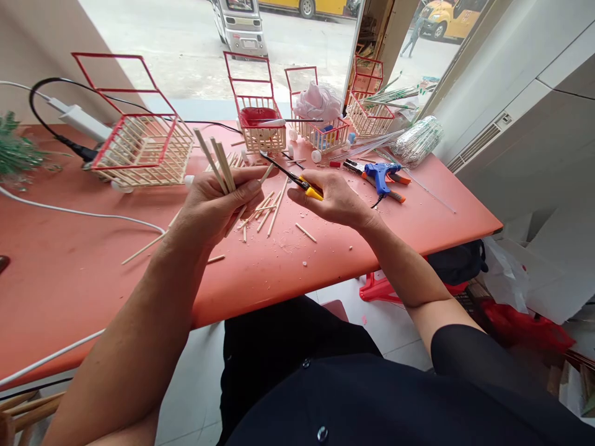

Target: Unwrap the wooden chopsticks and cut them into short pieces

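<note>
Several thin wooden sticks (pixel 220 163) rise out of my left hand (pixel 223 198), whose fingers are closed around them. One stick points from those fingers toward the right. My right hand (pixel 331 197) grips yellow-handled pliers (pixel 312 189), which could be cutters. Their dark jaws (pixel 279 165) reach leftward, near the tip of that stick. Whether the jaws touch the wood I cannot tell. Below and between the hands, cut wooden sticks (pixel 274 207) lie loose on the pink table (pixel 260 272) among small chips.
Small stick-built carts with red trim stand along the back: one (pixel 144 148) at left, another (pixel 263 127) holding something red, others further right. A blue glue gun (pixel 382 176) lies right, beside orange-handled pliers (pixel 397 196). White cable (pixel 93 210) crosses the left side.
</note>
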Motion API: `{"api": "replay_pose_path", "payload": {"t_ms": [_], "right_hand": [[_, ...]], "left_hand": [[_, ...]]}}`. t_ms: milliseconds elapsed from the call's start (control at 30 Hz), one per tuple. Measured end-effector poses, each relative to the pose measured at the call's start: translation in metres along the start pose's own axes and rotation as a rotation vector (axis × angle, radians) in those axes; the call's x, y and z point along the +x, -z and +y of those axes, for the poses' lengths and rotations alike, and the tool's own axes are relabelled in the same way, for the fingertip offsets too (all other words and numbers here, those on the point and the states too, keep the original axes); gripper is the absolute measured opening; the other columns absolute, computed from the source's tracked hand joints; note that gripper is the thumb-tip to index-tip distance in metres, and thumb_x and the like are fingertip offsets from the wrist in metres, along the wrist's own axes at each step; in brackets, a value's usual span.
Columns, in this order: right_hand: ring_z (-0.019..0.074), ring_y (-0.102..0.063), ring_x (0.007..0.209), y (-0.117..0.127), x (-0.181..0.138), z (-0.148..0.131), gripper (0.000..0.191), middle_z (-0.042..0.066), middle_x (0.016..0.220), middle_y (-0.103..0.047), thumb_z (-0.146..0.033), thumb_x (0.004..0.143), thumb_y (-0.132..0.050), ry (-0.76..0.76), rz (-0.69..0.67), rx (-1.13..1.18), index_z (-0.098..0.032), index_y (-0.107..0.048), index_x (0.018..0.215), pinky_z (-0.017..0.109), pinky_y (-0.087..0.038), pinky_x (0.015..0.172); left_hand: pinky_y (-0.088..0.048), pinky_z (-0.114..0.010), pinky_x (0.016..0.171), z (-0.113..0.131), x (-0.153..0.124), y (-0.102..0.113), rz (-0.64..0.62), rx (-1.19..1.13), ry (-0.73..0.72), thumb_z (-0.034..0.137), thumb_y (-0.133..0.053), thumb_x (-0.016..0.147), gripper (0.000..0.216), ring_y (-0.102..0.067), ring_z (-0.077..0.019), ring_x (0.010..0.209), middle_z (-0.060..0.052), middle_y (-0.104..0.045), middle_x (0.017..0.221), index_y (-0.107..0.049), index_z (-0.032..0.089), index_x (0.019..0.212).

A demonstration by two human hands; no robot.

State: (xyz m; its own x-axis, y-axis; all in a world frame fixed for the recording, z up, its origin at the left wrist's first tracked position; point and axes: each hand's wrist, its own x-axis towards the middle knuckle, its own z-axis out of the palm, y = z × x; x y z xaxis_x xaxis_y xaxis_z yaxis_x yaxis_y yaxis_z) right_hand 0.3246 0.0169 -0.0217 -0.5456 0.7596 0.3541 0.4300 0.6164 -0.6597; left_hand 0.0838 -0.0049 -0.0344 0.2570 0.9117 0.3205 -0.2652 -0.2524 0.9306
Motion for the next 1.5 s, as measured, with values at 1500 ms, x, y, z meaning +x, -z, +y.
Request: {"api": "replay_pose_path", "payload": {"t_ms": [1500], "right_hand": [[0.0131,-0.033,0.071,-0.001,0.000,-0.004,0.075,-0.004,0.072,-0.034,-0.093,0.095,-0.055,-0.045,-0.019,0.062,-0.023,-0.039,0.073,0.032,-0.024,0.068]], "left_hand": [[-0.023,-0.026,0.047,-0.011,0.004,0.013,-0.127,-0.098,0.062,0.039,-0.092,0.092,0.023,-0.033,-0.0095,0.055,0.004,-0.035,0.060,-0.090,0.022,0.107]]}}
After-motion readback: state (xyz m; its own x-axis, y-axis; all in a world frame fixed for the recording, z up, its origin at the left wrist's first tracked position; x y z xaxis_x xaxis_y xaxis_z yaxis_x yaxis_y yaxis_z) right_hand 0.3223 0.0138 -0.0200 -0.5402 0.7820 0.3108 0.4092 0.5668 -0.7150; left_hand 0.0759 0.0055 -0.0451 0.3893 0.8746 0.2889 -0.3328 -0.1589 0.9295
